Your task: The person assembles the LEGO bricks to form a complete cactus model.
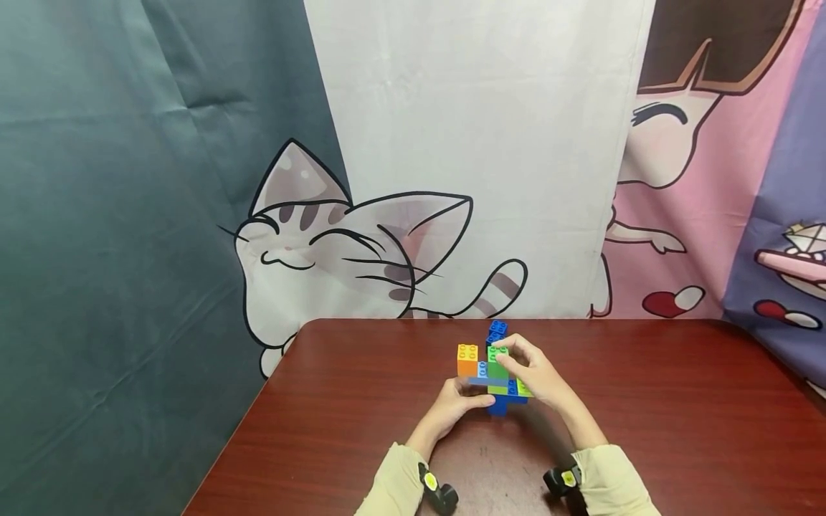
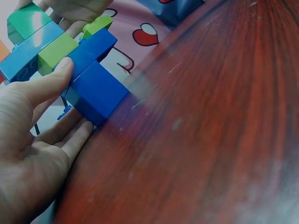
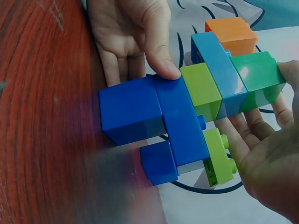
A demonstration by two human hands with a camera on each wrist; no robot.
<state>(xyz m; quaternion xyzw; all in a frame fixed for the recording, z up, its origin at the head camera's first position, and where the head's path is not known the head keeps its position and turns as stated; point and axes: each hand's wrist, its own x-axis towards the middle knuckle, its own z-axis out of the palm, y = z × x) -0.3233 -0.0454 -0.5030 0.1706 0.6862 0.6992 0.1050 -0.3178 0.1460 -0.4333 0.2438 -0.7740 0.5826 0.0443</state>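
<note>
A built stack of toy building bricks stands on the table between the two hands. At its foot is a dark blue brick (image 3: 131,112), under a longer blue brick (image 3: 184,126). Above come a lime brick (image 3: 202,91), a lighter blue brick (image 3: 222,70), and side by side on top an orange brick (image 1: 467,364) and a green brick (image 1: 497,368). My left hand (image 1: 452,403) holds the lower part, its thumb against the long blue brick. My right hand (image 1: 538,373) pinches the green brick between thumb and fingers.
A thin lime brick (image 3: 218,158) and a small blue brick (image 3: 159,161) sit on the stack's side. Dark blue bricks (image 1: 497,331) show behind it; whether they are attached I cannot tell. The brown table (image 1: 677,416) ends at a printed curtain (image 1: 490,129).
</note>
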